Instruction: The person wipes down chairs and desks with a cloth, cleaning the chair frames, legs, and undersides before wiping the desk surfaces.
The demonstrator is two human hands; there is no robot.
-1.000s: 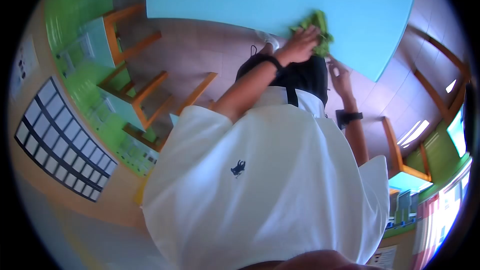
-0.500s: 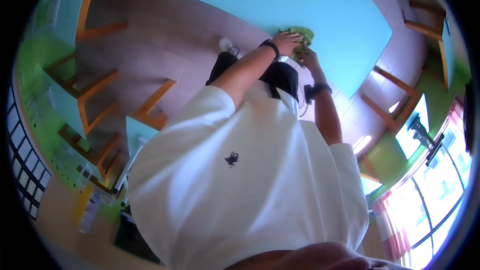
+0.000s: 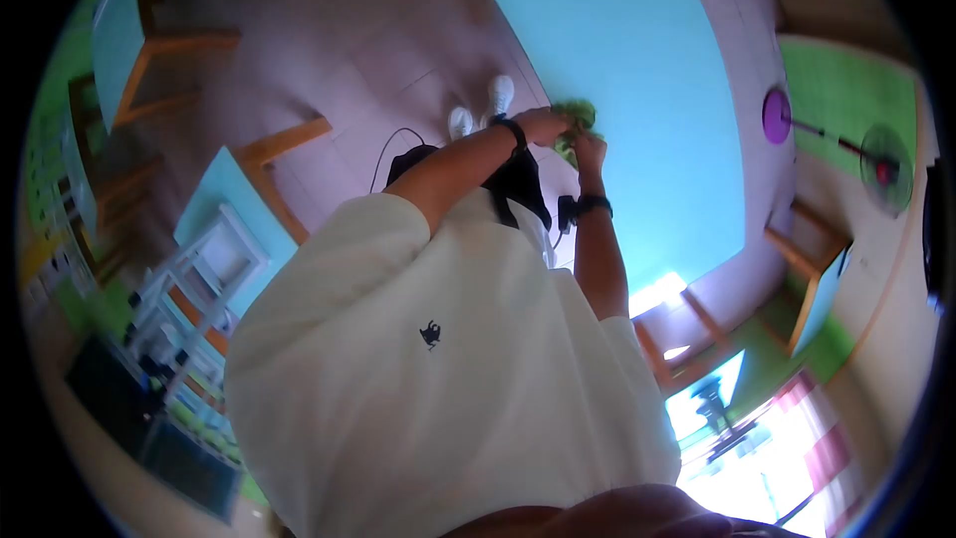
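A crumpled green cloth [image 3: 575, 112] is bunched up at the near edge of the light-blue table [image 3: 647, 80]. My left hand [image 3: 542, 127] grips its left side, fingers closed and partly blurred. Just to the right, my right hand [image 3: 591, 149] is closed on the lower part of the same cloth. The two hands are close together, with folds of cloth between and above them. Dark bands circle both wrists.
A fan [image 3: 885, 170] with a purple base [image 3: 776, 117] stands at the right. Blue-topped tables with orange wooden legs [image 3: 284, 142] are on the left and lower right. A white folding frame [image 3: 224, 254] rests at lower left. My white shoes [image 3: 500, 95] are on the tiled floor.
My view has turned, so the table and surroundings appear rotated. The left hand, spread flat over the cloth before, now closes on it, and the cloth is more bunched at the edge.
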